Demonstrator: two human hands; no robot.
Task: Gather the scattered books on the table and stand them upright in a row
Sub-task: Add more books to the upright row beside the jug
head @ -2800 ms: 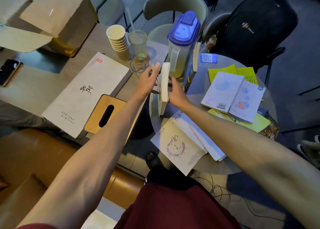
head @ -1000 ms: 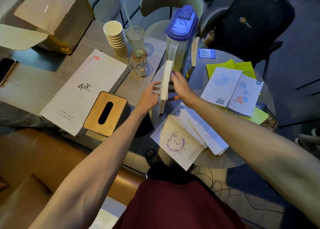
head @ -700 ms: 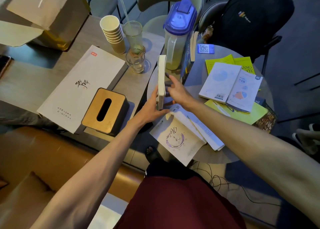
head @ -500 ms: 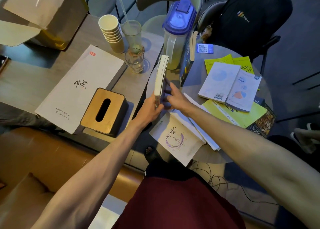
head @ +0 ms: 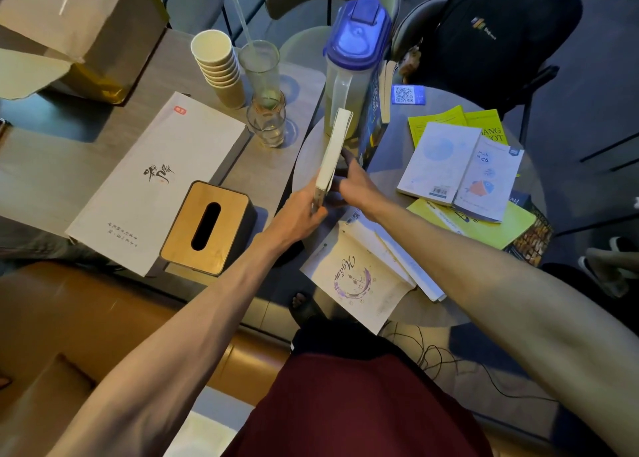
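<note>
Two hands meet on one white book (head: 334, 152), which we hold on edge over the round table (head: 307, 152), leaning away from us toward the pitcher (head: 349, 76). Going left to right: the tissue box (head: 207, 226) sits well apart on the long table; our left hand (head: 301, 211) is clamped on the book's near bottom corner, thumb on one cover and fingers behind. Our right hand (head: 356, 187) lies flat against the book's right face, fingers together, steadying rather than gripping. Just beyond stands a dark blue book (head: 371, 118), upright against the pitcher, the start of the row. Farther right, the pale paperback (head: 460, 171) with the fish cover lies flat on yellow books (head: 484, 226), and near us a booklet (head: 356, 277) rests at the table's edge.

We judge the white book light, thin and somewhat floppy, its covers smooth enough to slide; it should be taken low near the spine, squeezed on both faces, so the pages stay shut as it is set down.

Compared with a second ago, our left hand has moved from open beside the book to a firm hold on its corner, and the book now tilts further toward the pitcher.
</note>
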